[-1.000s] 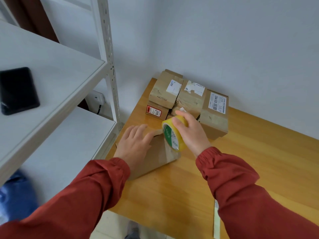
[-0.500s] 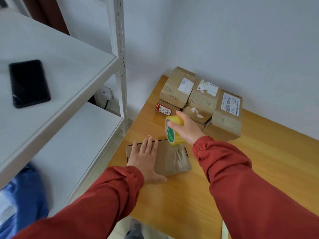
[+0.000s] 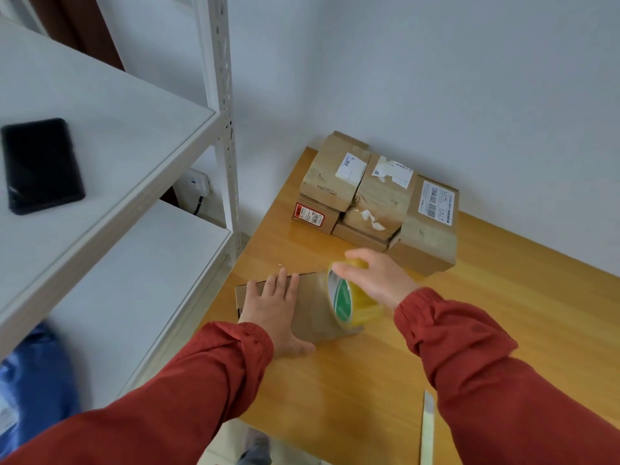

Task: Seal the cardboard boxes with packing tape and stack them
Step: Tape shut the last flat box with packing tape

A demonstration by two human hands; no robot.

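Cardboard box (image 3: 310,307) is lying on the table (image 3: 369,380) while the left hand (image 3: 271,310) is pressing flat on it so it cannot slide and the right hand (image 3: 379,280) is gripping the tape roll (image 3: 352,305) to pull tape across.

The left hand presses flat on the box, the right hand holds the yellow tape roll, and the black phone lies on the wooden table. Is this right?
No: in the head view the black phone lies on the white shelf, not the table. The rest is right.
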